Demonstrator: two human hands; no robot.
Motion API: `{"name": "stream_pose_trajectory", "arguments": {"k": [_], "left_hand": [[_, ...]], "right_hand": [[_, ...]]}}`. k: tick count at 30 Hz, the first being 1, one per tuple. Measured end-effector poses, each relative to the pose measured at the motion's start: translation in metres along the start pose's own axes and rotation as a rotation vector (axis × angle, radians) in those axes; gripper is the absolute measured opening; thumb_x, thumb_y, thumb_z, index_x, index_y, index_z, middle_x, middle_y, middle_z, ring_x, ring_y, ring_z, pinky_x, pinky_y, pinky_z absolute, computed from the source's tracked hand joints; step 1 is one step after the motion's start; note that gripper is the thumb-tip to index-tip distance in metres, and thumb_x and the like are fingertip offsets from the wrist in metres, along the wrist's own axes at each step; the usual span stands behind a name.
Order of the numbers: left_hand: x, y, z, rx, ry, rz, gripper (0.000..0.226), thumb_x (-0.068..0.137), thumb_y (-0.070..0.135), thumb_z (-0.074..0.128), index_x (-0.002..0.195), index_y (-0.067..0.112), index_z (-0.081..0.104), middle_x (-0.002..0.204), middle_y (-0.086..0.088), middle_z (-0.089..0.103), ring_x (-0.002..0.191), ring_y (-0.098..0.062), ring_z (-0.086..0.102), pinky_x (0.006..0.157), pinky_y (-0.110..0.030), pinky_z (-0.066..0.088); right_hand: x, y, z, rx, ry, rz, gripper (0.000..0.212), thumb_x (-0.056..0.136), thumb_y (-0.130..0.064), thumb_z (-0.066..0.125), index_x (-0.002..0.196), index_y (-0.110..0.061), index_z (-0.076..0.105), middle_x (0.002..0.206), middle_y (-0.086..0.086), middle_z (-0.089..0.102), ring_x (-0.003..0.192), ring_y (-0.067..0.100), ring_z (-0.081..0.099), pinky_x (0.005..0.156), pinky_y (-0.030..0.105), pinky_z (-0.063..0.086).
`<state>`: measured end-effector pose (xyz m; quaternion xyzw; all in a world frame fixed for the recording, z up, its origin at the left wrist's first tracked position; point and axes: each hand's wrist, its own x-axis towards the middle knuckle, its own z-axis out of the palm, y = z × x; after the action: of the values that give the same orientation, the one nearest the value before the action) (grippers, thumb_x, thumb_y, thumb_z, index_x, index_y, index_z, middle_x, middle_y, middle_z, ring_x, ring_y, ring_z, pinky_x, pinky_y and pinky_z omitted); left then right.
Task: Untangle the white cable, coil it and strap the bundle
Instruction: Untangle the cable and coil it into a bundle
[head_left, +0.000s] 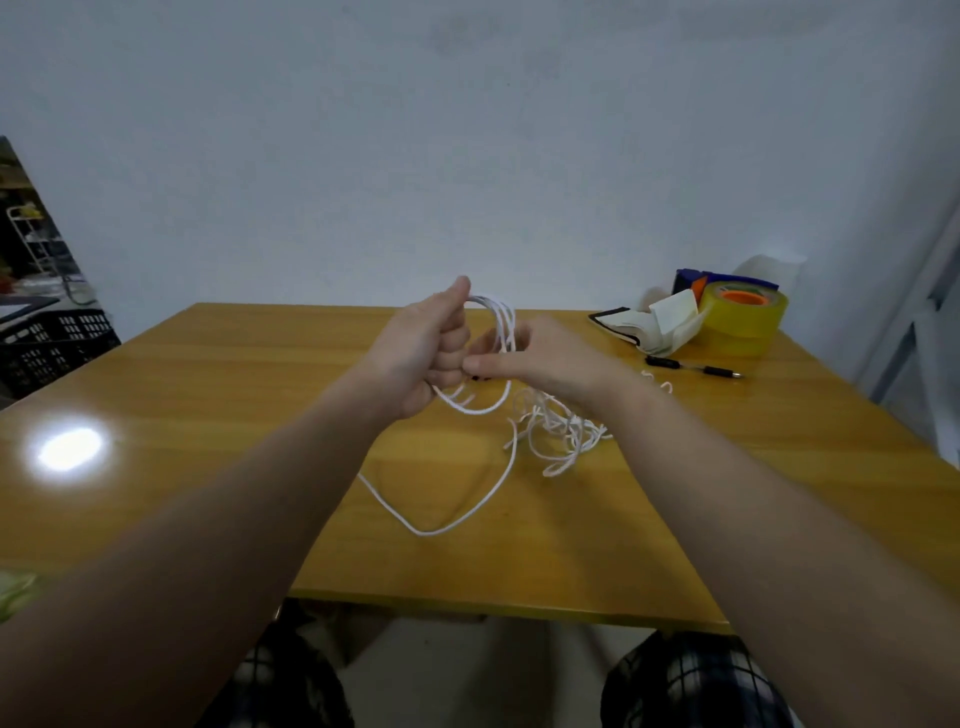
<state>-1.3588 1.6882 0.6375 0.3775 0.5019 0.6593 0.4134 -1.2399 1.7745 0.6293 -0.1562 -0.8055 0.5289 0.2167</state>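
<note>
a slack loop of the white cable (551, 423) lies toward the near edge of the table (208, 415), running back into a loose tangle right of centre. above mid-table the left hand (421, 353) curls round a few coiled turns. the oval coil stands upright, its long axis vertical. the right hand (545, 353) reaches its fingertips to the coil; whether they pinch it is unclear. pulling more slack could tighten the tangle into a knot.
</note>
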Motion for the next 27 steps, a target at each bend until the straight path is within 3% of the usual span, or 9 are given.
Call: {"name": "stream_pose_trajectory", "arguments": {"k": [2,8,13,16,18,20,23,25,27], "left_hand": [[0.003,0.0,-0.005,-0.046,-0.006,-0.004,0.045,0.1,0.041,0.038,0.061,0.021,0.026,0.04,0.01,0.019,0.031,-0.004,0.015,0.032,-0.015,0.012],[0.025,-0.01,-0.024,0.062,0.181,-0.011,0.042,0.093,0.041,0.055,0.063,0.017,0.038,0.043,0.009,0.025,0.036,-0.008,0.025,0.042,-0.02,0.031],[0.042,-0.025,-0.017,-0.085,0.077,-0.092,0.038,0.096,0.027,0.049,0.062,0.013,0.039,0.042,0.005,0.022,0.035,-0.011,0.026,0.048,-0.023,0.033],[0.046,-0.03,-0.004,-0.17,-0.106,-0.199,0.04,0.096,0.024,0.035,0.058,0.013,0.039,0.038,0.004,0.024,0.032,-0.011,0.025,0.047,-0.02,0.042],[0.05,-0.031,-0.002,-0.247,-0.175,-0.288,0.051,0.098,0.04,0.033,0.055,0.013,0.042,0.034,0.004,0.025,0.029,-0.01,0.025,0.054,-0.024,0.043],[0.057,-0.029,-0.005,-0.284,-0.199,-0.327,0.055,0.095,0.054,0.032,0.061,0.012,0.044,0.031,0.006,0.025,0.027,-0.008,0.025,0.054,-0.022,0.042],[0.068,-0.031,-0.007,-0.324,-0.146,-0.253,0.044,0.099,0.044,0.034,0.067,0.015,0.039,0.035,0.007,0.035,0.028,-0.005,0.029,0.042,-0.018,0.039],[0.073,-0.035,-0.005,-0.393,-0.057,-0.197,0.042,0.101,0.036,0.036,0.064,0.016,0.033,0.051,0.001,0.059,0.038,-0.007,0.05,0.042,-0.019,0.044],[0.079,-0.039,-0.007,-0.523,0.003,-0.124,0.043,0.101,0.03,0.037,0.061,0.014,0.034,0.079,-0.011,0.073,0.072,-0.016,0.07,0.061,-0.027,0.058]], "right_hand": [[0.0,0.015,-0.002,0.198,0.062,0.002,0.007,0.087,-0.015,0.065,0.089,-0.009,0.061,0.095,0.018,0.063,0.088,0.024,0.061,0.089,0.039,0.05],[0.006,0.035,0.008,0.58,0.185,-0.01,0.03,0.101,-0.021,0.035,0.078,-0.008,0.049,0.065,0.007,0.066,0.072,0.024,0.068,0.079,0.038,0.054],[0.027,0.034,0.006,0.932,0.417,0.096,0.037,0.101,-0.026,0.035,0.066,-0.015,0.038,0.044,-0.003,0.03,0.036,0.01,0.027,0.039,0.021,0.029],[0.039,0.036,-0.006,0.808,0.574,0.17,0.036,0.094,-0.019,0.039,0.059,-0.018,0.032,0.041,-0.007,0.023,0.034,0.008,0.016,0.034,0.016,0.015],[0.046,0.04,-0.01,0.725,0.607,0.19,0.034,0.093,-0.017,0.038,0.06,-0.018,0.032,0.042,-0.006,0.023,0.035,0.009,0.017,0.035,0.017,0.016],[0.051,0.047,-0.011,0.678,0.61,0.194,0.033,0.093,-0.017,0.037,0.061,-0.017,0.032,0.042,-0.005,0.027,0.035,0.01,0.021,0.036,0.018,0.019],[0.054,0.058,-0.013,0.398,0.551,0.188,0.036,0.1,-0.03,0.033,0.069,-0.015,0.041,0.05,-0.001,0.047,0.035,0.012,0.04,0.037,0.018,0.03],[0.054,0.063,-0.015,0.221,0.452,0.184,0.036,0.102,-0.037,0.03,0.08,-0.013,0.046,0.062,0.002,0.055,0.032,0.009,0.044,0.033,0.017,0.031],[0.054,0.065,-0.018,0.118,0.309,0.15,0.03,0.102,-0.036,0.032,0.088,-0.015,0.048,0.064,0.008,0.053,0.029,0.009,0.04,0.031,0.015,0.027]]}}
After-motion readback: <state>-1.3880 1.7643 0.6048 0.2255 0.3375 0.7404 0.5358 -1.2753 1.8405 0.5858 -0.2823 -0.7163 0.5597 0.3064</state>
